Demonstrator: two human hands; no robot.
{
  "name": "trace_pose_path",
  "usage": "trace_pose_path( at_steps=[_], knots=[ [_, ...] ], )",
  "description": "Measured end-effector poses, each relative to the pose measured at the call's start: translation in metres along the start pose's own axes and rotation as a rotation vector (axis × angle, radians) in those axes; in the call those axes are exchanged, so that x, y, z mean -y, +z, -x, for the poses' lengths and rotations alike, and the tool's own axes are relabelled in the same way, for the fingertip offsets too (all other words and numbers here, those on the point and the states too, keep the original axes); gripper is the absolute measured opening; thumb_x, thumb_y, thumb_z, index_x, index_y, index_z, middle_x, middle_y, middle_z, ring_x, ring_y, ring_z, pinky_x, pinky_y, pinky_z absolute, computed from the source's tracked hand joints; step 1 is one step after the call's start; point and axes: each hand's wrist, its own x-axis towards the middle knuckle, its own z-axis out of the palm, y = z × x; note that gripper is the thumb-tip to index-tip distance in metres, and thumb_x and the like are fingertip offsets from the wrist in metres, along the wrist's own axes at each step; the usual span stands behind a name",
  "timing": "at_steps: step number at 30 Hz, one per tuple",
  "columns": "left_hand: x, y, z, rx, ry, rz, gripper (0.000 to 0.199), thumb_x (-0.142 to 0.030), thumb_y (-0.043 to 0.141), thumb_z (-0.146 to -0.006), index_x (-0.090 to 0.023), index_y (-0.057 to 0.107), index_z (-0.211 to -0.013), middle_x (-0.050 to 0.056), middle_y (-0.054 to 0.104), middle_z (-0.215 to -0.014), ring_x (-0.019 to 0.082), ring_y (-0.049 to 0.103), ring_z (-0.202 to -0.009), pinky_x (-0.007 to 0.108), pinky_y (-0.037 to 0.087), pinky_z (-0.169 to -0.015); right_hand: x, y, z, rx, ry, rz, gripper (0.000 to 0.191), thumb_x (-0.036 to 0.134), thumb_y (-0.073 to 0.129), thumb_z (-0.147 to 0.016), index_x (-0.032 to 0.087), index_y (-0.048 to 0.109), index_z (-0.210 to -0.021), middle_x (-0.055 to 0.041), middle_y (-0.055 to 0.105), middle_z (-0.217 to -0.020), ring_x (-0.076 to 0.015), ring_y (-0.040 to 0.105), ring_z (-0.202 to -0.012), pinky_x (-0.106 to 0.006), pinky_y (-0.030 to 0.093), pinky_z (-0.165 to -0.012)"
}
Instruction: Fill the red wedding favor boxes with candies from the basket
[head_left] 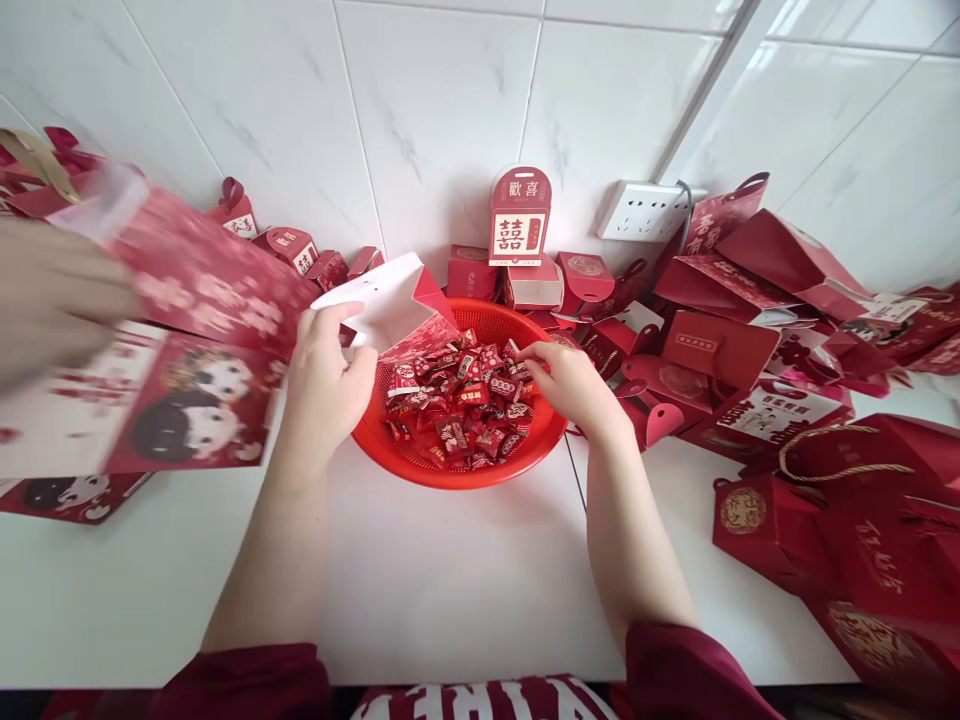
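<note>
My left hand [330, 375] grips a red paper gift box [394, 305] with a white inside. The box is tilted, its mouth open toward me, over the left rim of a red plastic basket [457, 478]. Many small red wrapped candies [469, 400] lie heaped in the basket. At the basket's right side, my right hand [566, 380] has its fingers bent and closed at the edge of the heap, touching candies. How many candies are between those fingertips is hidden.
At left, another person's blurred hand [60, 300] is by a red flowered paper bag [217, 280]. Red gift boxes [720, 350] crowd the right side. An arched box [520, 215] stands against the tiled wall, near a power strip [649, 212]. Red bags [870, 530] stand front right.
</note>
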Motion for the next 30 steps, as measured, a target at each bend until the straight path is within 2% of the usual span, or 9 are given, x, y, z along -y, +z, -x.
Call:
trace_pose_path(
  at_steps=[7, 10, 12, 16, 18, 21, 23, 27, 30],
  knots=[
    [-0.007, 0.002, 0.003, -0.043, 0.032, 0.040, 0.052, -0.009, 0.054, -0.077, -0.022, 0.057, -0.127, 0.008, 0.054, -0.126, 0.022, 0.061, -0.104, 0.033, 0.052, -0.092, 0.004, 0.009, 0.000, 0.190, -0.058, 0.000, 0.023, 0.020, 0.051, -0.096, 0.020, 0.069, -0.110, -0.0079, 0.072, -0.113, -0.0224, 0.068, -0.101, -0.032, 0.049, -0.086],
    [-0.008, -0.002, 0.002, -0.081, -0.001, 0.045, 0.051, -0.010, 0.055, -0.078, -0.025, 0.056, -0.127, 0.007, 0.053, -0.128, 0.022, 0.060, -0.106, 0.032, 0.054, -0.085, 0.008, 0.009, -0.001, 0.252, -0.116, 0.034, 0.024, 0.020, 0.052, -0.097, 0.020, 0.067, -0.116, -0.0088, 0.071, -0.115, -0.0236, 0.067, -0.105, -0.032, 0.049, -0.088],
    [-0.006, -0.004, 0.001, -0.090, -0.024, 0.051, 0.051, -0.011, 0.055, -0.078, -0.026, 0.057, -0.127, 0.007, 0.054, -0.126, 0.022, 0.061, -0.103, 0.032, 0.055, -0.080, 0.014, 0.011, -0.005, 0.359, -0.182, 0.073, 0.026, 0.018, 0.052, -0.096, 0.019, 0.066, -0.118, -0.0093, 0.071, -0.116, -0.0246, 0.066, -0.107, -0.033, 0.048, -0.089],
    [-0.003, -0.005, 0.000, -0.076, -0.020, 0.078, 0.053, -0.011, 0.056, -0.077, -0.024, 0.058, -0.128, 0.008, 0.054, -0.126, 0.022, 0.062, -0.102, 0.033, 0.056, -0.085, 0.038, 0.022, -0.022, 0.632, -0.320, 0.214, 0.035, 0.018, 0.057, -0.093, 0.021, 0.062, -0.127, -0.0098, 0.070, -0.121, -0.0266, 0.066, -0.109, -0.032, 0.048, -0.084],
    [-0.002, -0.004, 0.000, -0.060, -0.017, 0.108, 0.054, -0.010, 0.056, -0.077, -0.024, 0.057, -0.129, 0.008, 0.053, -0.130, 0.022, 0.062, -0.106, 0.034, 0.056, -0.089, 0.055, 0.030, -0.033, 0.724, -0.365, 0.312, 0.038, 0.019, 0.057, -0.092, 0.020, 0.060, -0.130, -0.0109, 0.070, -0.121, -0.0278, 0.067, -0.107, -0.031, 0.048, -0.077],
    [0.001, -0.004, -0.001, -0.042, -0.014, 0.162, 0.054, -0.010, 0.055, -0.078, -0.026, 0.056, -0.130, 0.007, 0.051, -0.134, 0.021, 0.061, -0.108, 0.032, 0.057, -0.088, 0.083, 0.043, -0.051, 0.817, -0.416, 0.381, 0.033, 0.014, 0.058, -0.089, 0.019, 0.066, -0.121, -0.0114, 0.073, -0.112, -0.0284, 0.069, -0.096, -0.031, 0.046, -0.066],
    [0.003, -0.005, -0.001, -0.043, -0.003, 0.184, 0.054, -0.011, 0.054, -0.078, -0.026, 0.056, -0.130, 0.007, 0.050, -0.134, 0.021, 0.061, -0.107, 0.032, 0.057, -0.086, 0.100, 0.054, -0.060, 0.880, -0.476, 0.375, 0.029, 0.011, 0.061, -0.086, 0.018, 0.069, -0.113, -0.0096, 0.074, -0.106, -0.0266, 0.069, -0.090, -0.030, 0.044, -0.064],
    [0.007, -0.005, -0.002, -0.045, 0.004, 0.182, 0.054, -0.010, 0.054, -0.077, -0.025, 0.057, -0.129, 0.007, 0.051, -0.133, 0.021, 0.060, -0.107, 0.033, 0.056, -0.086, 0.125, 0.082, -0.070, 0.953, -0.577, 0.350, 0.031, 0.009, 0.061, -0.087, 0.013, 0.064, -0.117, -0.0114, 0.070, -0.116, -0.0248, 0.067, -0.096, -0.028, 0.045, -0.068],
    [0.007, -0.003, -0.003, 0.000, 0.018, 0.180, 0.056, -0.010, 0.055, -0.076, -0.025, 0.056, -0.130, 0.008, 0.052, -0.133, 0.021, 0.062, -0.104, 0.031, 0.056, -0.082, 0.132, 0.101, -0.070, 1.034, -0.594, 0.349, 0.036, 0.012, 0.067, -0.084, 0.007, 0.061, -0.119, -0.0153, 0.067, -0.119, -0.0268, 0.065, -0.100, -0.028, 0.046, -0.069]
  ],
)
